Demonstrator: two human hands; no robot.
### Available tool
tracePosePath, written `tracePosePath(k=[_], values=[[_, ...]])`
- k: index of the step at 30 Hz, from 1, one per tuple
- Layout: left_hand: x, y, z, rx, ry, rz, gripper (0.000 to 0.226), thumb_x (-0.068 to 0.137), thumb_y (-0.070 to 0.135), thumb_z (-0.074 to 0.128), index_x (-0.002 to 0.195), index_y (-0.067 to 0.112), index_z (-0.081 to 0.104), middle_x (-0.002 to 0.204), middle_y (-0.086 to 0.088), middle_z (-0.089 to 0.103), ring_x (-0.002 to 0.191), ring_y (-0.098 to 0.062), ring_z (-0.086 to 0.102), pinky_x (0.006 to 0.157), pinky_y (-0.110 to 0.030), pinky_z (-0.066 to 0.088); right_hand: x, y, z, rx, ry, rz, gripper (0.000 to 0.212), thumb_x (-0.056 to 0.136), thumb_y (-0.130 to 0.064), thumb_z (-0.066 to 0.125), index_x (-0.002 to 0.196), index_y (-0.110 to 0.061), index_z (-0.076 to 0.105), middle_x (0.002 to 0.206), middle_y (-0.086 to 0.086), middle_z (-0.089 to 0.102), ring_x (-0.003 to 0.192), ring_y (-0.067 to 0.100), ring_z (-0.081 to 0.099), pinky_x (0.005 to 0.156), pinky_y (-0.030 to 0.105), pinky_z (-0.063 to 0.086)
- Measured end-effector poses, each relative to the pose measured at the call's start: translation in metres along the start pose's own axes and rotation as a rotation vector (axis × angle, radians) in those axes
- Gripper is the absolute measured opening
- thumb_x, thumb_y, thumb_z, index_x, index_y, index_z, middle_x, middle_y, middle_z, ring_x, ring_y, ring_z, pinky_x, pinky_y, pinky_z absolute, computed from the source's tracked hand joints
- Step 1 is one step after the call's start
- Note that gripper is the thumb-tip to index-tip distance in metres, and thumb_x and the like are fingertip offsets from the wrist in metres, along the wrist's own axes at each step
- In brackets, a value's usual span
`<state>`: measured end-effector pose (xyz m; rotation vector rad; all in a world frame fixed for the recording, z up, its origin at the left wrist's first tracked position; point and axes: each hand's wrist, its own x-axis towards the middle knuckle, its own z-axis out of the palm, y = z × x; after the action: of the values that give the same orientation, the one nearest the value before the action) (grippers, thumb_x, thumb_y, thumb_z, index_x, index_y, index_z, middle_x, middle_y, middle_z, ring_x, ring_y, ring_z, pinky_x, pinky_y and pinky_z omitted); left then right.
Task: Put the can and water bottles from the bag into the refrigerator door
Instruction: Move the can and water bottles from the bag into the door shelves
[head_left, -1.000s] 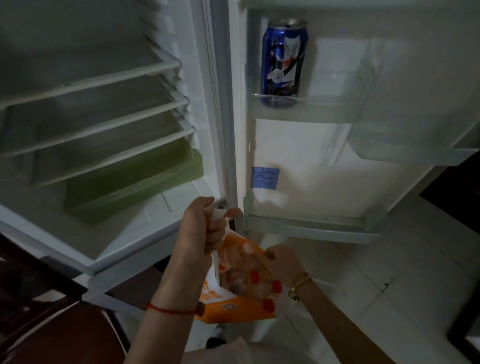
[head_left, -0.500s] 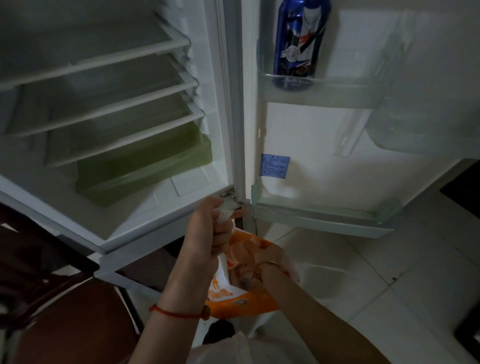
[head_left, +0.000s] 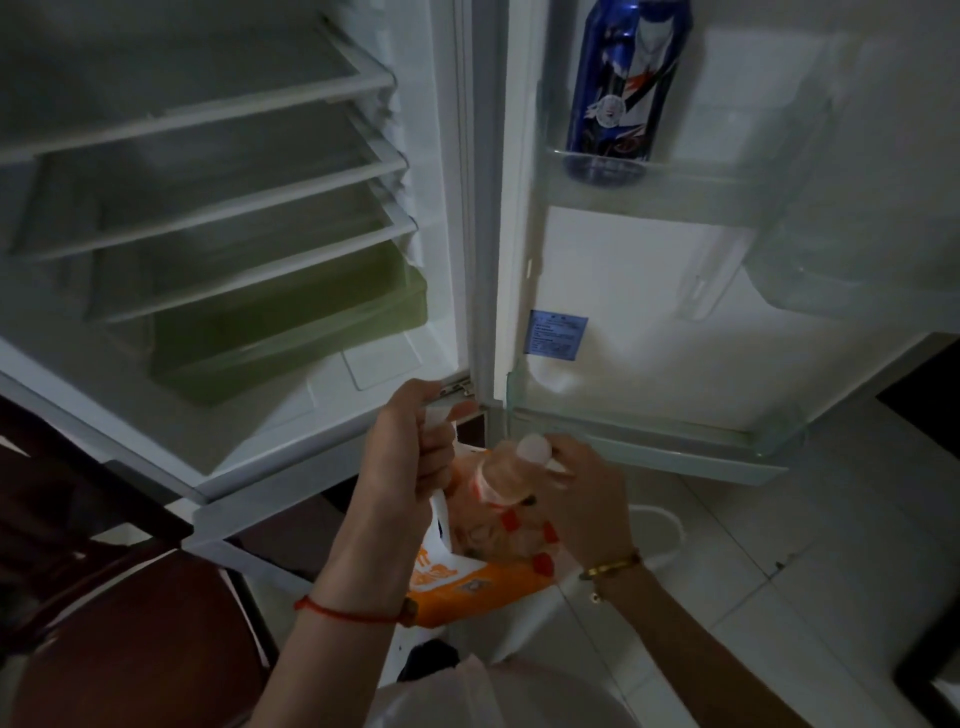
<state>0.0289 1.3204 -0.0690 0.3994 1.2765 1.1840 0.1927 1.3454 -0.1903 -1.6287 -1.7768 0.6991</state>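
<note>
My left hand (head_left: 402, 457) grips the white handle of an orange and white bag (head_left: 467, 577) that hangs below the open fridge. My right hand (head_left: 582, 499) holds a clear water bottle (head_left: 506, 473) with a white cap by its neck, just above the bag's mouth. More bottles with red caps show inside the bag. A blue can (head_left: 621, 91) stands upright on the upper door shelf (head_left: 691, 182). The lower door shelf (head_left: 675, 447) sits just beyond my right hand and holds nothing.
The fridge door stands open to the right. Inside the fridge are bare white shelves (head_left: 208, 218) and a green drawer (head_left: 291, 332). A dark brown chair (head_left: 130, 639) is at the lower left. White floor tiles (head_left: 805, 545) lie to the right.
My right hand has come up out of the bag with a water bottle. The view has tilted down, so the can sits higher in the frame. My left hand still holds the bag.
</note>
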Motion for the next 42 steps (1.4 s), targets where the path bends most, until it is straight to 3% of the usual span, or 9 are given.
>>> tracePosePath(k=[3, 6, 8, 11, 15, 20, 25, 36, 42], values=[[0.003, -0.002, 0.0, 0.017, 0.036, 0.0, 0.036, 0.092, 0.03, 0.046, 0.097, 0.001, 0.067, 0.043, 0.01, 0.024, 0.032, -0.004, 0.017, 0.031, -0.015, 0.016, 0.014, -0.022, -0.044, -0.034, 0.149, -0.122, 0.043, 0.081, -0.056, 0.048, 0.105, -0.025, 0.066, 0.09, -0.002, 0.07, 0.073, 0.013, 0.062, 0.066, 0.027, 0.051], [0.003, -0.004, -0.002, 0.022, 0.061, 0.034, 0.033, 0.091, 0.029, 0.05, 0.1, 0.0, 0.064, 0.044, 0.01, 0.023, 0.035, -0.005, 0.017, 0.031, -0.017, 0.018, 0.027, -0.042, -0.078, -0.04, 0.239, -0.208, 0.031, 0.085, -0.039, 0.059, 0.106, -0.017, 0.067, 0.093, 0.003, 0.071, 0.074, 0.011, 0.061, 0.064, 0.022, 0.044], [0.002, -0.002, -0.004, 0.021, 0.069, 0.041, 0.034, 0.092, 0.029, 0.05, 0.099, 0.0, 0.065, 0.044, 0.011, 0.023, 0.034, -0.004, 0.017, 0.031, -0.017, 0.018, 0.035, -0.049, -0.093, 0.002, 0.308, -0.245, 0.028, 0.086, -0.034, 0.06, 0.105, -0.015, 0.068, 0.091, 0.004, 0.072, 0.077, 0.013, 0.067, 0.065, 0.028, 0.052], [0.002, 0.003, -0.008, -0.002, 0.064, 0.038, 0.031, 0.094, 0.029, 0.049, 0.083, 0.006, 0.065, 0.044, 0.01, 0.022, 0.032, -0.003, 0.017, 0.03, -0.014, 0.019, 0.054, -0.051, -0.097, 0.063, 0.332, -0.258, 0.028, 0.087, -0.033, 0.058, 0.109, -0.016, 0.066, 0.097, 0.004, 0.072, 0.085, 0.018, 0.07, 0.07, 0.039, 0.057], [0.003, 0.009, -0.014, 0.004, 0.076, 0.039, 0.038, 0.093, 0.031, 0.048, 0.105, -0.001, 0.065, 0.044, 0.01, 0.022, 0.033, -0.003, 0.017, 0.03, -0.015, 0.018, 0.083, -0.046, -0.083, 0.017, 0.362, -0.24, 0.029, 0.086, -0.033, 0.057, 0.111, -0.02, 0.064, 0.1, 0.007, 0.07, 0.089, 0.023, 0.068, 0.074, 0.045, 0.056], [0.002, 0.008, -0.019, 0.021, 0.069, 0.057, 0.042, 0.094, 0.031, 0.046, 0.109, -0.003, 0.064, 0.042, 0.011, 0.023, 0.031, -0.003, 0.017, 0.029, -0.015, 0.017, 0.111, -0.029, -0.058, -0.081, 0.307, -0.18, 0.025, 0.088, -0.032, 0.061, 0.109, -0.019, 0.063, 0.099, 0.009, 0.067, 0.091, 0.029, 0.065, 0.073, 0.035, 0.052], [0.001, 0.007, -0.017, 0.022, 0.06, 0.037, 0.039, 0.095, 0.029, 0.044, 0.109, -0.002, 0.063, 0.043, 0.01, 0.021, 0.031, -0.003, 0.017, 0.03, -0.013, 0.016, 0.129, -0.014, -0.04, -0.175, 0.215, -0.112, 0.028, 0.09, -0.03, 0.058, 0.115, -0.017, 0.06, 0.105, 0.013, 0.065, 0.097, 0.032, 0.061, 0.071, 0.028, 0.036], [-0.001, -0.002, -0.006, 0.033, 0.059, 0.037, 0.04, 0.096, 0.027, 0.045, 0.111, -0.004, 0.065, 0.047, 0.009, 0.024, 0.034, -0.003, 0.019, 0.031, -0.014, 0.018, 0.14, 0.006, -0.015, -0.234, 0.092, -0.104, 0.027, 0.091, -0.037, 0.054, 0.109, -0.017, 0.058, 0.096, 0.011, 0.064, 0.091, 0.029, 0.06, 0.067, 0.031, 0.043], [-0.006, -0.002, -0.002, 0.022, 0.05, 0.05, 0.039, 0.096, 0.027, 0.045, 0.11, -0.004, 0.066, 0.048, 0.008, 0.023, 0.036, -0.004, 0.018, 0.032, -0.016, 0.018, 0.144, 0.012, -0.013, -0.206, 0.05, -0.09, 0.038, 0.092, -0.043, 0.053, 0.119, -0.016, 0.054, 0.101, 0.013, 0.062, 0.094, 0.03, 0.06, 0.072, 0.035, 0.047]])
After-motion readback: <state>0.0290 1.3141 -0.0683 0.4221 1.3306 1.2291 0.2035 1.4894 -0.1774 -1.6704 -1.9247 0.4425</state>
